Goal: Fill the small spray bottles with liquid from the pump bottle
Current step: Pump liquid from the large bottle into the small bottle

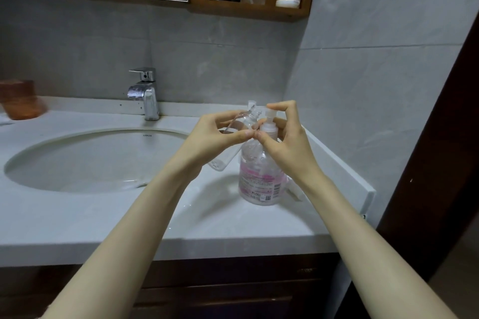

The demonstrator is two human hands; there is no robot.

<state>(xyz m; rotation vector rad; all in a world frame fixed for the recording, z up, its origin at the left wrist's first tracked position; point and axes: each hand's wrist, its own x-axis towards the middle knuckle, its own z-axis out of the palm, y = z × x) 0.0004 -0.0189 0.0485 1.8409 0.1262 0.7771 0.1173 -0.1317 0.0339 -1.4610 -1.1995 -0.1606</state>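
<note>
While pump bottle stands near counter edge, right fingers gripping it, left fingers grip spray bottle.

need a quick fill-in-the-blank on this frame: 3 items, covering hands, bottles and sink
1. The left hand holds the small spray bottle ____, not upright.
2. The pump bottle stands on the counter, to the ____ of the sink.
3. The right hand grips the pump bottle at its pump head, which is ____ in colour.
Missing words: tilted; right; white.
</note>
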